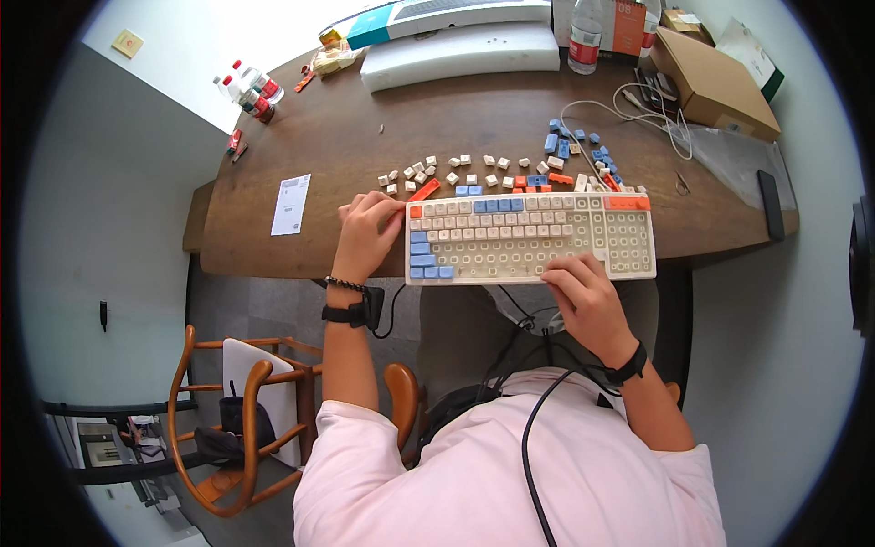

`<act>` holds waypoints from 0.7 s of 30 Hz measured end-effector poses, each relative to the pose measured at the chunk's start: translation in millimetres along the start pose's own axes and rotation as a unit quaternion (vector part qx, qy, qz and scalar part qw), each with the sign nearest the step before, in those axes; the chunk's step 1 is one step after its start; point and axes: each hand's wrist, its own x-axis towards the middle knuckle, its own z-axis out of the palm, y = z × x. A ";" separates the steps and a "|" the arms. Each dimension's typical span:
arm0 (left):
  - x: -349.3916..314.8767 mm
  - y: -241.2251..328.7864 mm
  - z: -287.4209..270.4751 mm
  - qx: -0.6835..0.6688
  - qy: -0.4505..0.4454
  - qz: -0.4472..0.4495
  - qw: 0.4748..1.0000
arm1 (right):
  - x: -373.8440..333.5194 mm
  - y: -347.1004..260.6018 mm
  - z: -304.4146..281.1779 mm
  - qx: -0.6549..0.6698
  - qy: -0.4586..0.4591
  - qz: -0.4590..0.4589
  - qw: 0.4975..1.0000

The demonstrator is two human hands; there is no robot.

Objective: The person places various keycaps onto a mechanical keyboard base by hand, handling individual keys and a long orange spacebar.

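A cream keyboard [510, 258] lies at the table's near edge, its upper rows mostly filled with white, blue and orange keycaps. Bare switch sockets show over much of its lower and right part. My left hand [372, 228] is closed at the keyboard's upper left corner, fingertips against its side. Over the lower right part, my right hand [588, 296] has its fingers bent together and touching the keyboard; what lies under the fingertips is hidden. Loose white keycaps [453, 179] are scattered behind the keyboard, with blue keycaps [550, 143] farther right. A long orange keycap [424, 190] lies by my left fingertips.
A white foam block [460, 66] and a box stand at the back. Bottles [585, 41] are at back right and far left. A cardboard box [715, 82], a pale cable [638, 117] and a black phone-like slab [770, 204] lie right. A paper card [291, 204] lies left.
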 end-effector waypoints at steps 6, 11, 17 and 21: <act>-9.5 -4.4 8.6 -0.052 -0.002 -0.029 0.998 | 0.5 -0.1 -0.2 -0.004 -0.010 -0.002 1.000; -16.2 5.6 -2.1 -0.018 0.012 -0.028 0.999 | -2.1 -0.1 -3.1 -0.008 -0.006 -0.014 1.000; -16.7 10.5 -14.6 -0.020 0.012 -0.046 0.999 | -2.2 0.2 -3.4 -0.008 -0.009 -0.016 1.000; -19.3 13.6 -24.9 -0.119 0.081 -0.108 0.984 | -1.0 0.9 -3.8 -0.004 -0.012 -0.010 1.000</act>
